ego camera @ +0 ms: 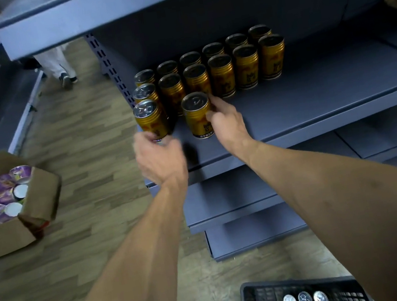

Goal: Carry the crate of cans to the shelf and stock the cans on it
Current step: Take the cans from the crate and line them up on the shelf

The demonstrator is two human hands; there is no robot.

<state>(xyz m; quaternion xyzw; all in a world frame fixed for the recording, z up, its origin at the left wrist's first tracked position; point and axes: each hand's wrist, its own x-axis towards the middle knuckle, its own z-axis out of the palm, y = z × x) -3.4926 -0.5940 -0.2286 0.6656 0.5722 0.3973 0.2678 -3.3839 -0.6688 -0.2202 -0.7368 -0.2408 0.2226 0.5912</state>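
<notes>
Two rows of gold cans (221,73) stand on the blue-grey shelf (313,95). My left hand (159,156) grips the bottom of one gold can (149,120) at the shelf's front left corner. My right hand (226,117) holds another gold can (197,115) upright on the shelf, just in front of the rows. The black crate (249,298) sits on the floor at the bottom right with several silver-topped cans (304,300) inside.
A cardboard box (38,214) of purple and green cups sits on the wood floor at left. Another person's legs (59,65) are in the aisle beyond. An upper shelf (93,18) overhangs the cans. Lower shelves (256,229) jut out below.
</notes>
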